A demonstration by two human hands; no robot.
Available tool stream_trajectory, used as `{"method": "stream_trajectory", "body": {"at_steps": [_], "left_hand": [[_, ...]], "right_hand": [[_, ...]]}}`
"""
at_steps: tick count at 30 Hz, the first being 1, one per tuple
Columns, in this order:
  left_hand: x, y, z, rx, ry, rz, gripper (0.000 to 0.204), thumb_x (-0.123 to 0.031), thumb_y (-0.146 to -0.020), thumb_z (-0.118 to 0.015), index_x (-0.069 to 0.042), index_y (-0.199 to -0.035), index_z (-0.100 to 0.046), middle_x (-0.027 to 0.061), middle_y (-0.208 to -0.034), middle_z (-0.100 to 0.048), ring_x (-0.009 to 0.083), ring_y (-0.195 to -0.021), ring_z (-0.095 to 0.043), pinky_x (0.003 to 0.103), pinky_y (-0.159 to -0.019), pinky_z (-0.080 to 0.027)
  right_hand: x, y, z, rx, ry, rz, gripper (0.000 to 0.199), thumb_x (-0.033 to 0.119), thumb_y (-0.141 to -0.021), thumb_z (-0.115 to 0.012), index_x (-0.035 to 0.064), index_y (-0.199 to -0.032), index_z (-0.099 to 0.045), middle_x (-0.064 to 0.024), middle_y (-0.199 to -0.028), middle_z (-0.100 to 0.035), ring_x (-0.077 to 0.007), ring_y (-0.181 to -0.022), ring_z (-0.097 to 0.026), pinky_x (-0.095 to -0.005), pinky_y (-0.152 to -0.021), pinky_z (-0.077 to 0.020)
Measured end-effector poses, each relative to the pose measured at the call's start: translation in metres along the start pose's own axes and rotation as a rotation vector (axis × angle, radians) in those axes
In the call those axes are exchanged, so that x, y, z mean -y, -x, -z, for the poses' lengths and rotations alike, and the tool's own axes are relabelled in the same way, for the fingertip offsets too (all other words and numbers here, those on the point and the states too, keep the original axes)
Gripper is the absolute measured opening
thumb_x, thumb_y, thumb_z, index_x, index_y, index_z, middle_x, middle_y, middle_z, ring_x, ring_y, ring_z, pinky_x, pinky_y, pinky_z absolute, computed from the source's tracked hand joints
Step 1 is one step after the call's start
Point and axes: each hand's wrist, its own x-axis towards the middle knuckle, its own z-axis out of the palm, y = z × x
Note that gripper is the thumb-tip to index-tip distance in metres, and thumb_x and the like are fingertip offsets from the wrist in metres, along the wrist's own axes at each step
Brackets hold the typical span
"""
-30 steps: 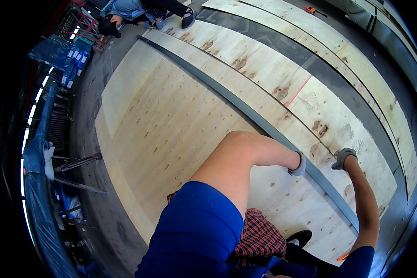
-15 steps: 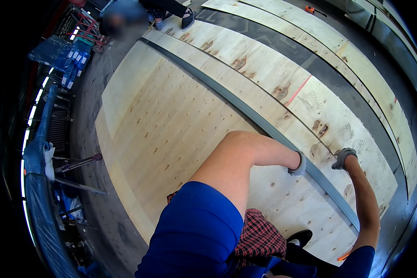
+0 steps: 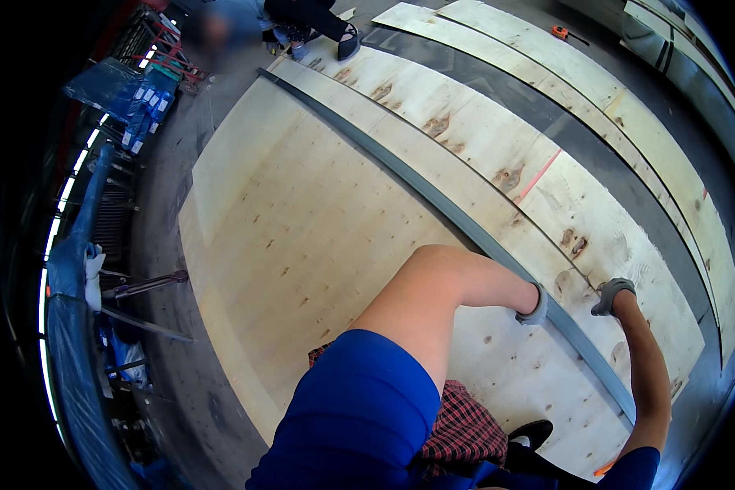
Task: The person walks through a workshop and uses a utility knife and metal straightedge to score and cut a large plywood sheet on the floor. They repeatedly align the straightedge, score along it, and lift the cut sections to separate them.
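Floor (image 3: pixel 167 327) holds ply (image 3: pixel 302 229); L hand (image 3: pixel 534 307) by bar (image 3: pixel 492 243), R hand (image 3: pixel 612 296) on ply at right, prob. steadying; can't tell grips.

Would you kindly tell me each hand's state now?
Left hand: beside the grey strip; grip cannot be told.
Right hand: at the plywood; grip cannot be told.

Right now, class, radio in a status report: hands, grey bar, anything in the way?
Left hand at grey bar, right hand at edge of plywood, both gloved. Bar lying on plywood. Co-worker near bar's far end.
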Motion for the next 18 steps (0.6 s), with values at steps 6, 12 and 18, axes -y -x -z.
{"method": "stream_trajectory", "body": {"at_steps": [6,12,18], "left_hand": [[0.004,-0.004,-0.006,0.016,0.02,0.016,0.024,-0.019,-0.07,-0.065,-0.008,-0.09,-0.072,0.0108,-0.09,-0.07,0.0304,-0.082,-0.066,0.043,-0.064,-0.052],[0.005,-0.011,-0.016,0.008,0.011,0.023,0.024,-0.019,-0.071,-0.065,-0.008,-0.091,-0.072,0.0108,-0.09,-0.07,0.0305,-0.082,-0.066,0.043,-0.064,-0.052],[0.002,0.014,-0.016,0.002,0.049,0.111,0.023,-0.019,-0.073,-0.062,-0.009,-0.092,-0.072,0.0096,-0.089,-0.07,0.0298,-0.081,-0.066,0.043,-0.062,-0.052]], "right_hand": [[-0.003,-0.002,-0.003,0.016,-0.002,-0.003,0.068,0.055,-0.058,-0.07,0.0071,-0.105,-0.067,-0.0163,-0.1,-0.067,-0.031,-0.093,-0.064,-0.0375,-0.083,-0.0493],[-0.002,0.0,-0.003,-0.011,-0.011,-0.004,0.069,0.056,-0.058,-0.07,0.0067,-0.105,-0.067,-0.017,-0.1,-0.067,-0.031,-0.093,-0.064,-0.0374,-0.082,-0.0496],[-0.006,0.017,0.005,0.026,-0.079,-0.005,0.061,0.056,-0.062,-0.067,0.0018,-0.089,-0.069,-0.019,-0.093,-0.067,-0.0316,-0.092,-0.064,-0.0371,-0.082,-0.0496]]}}
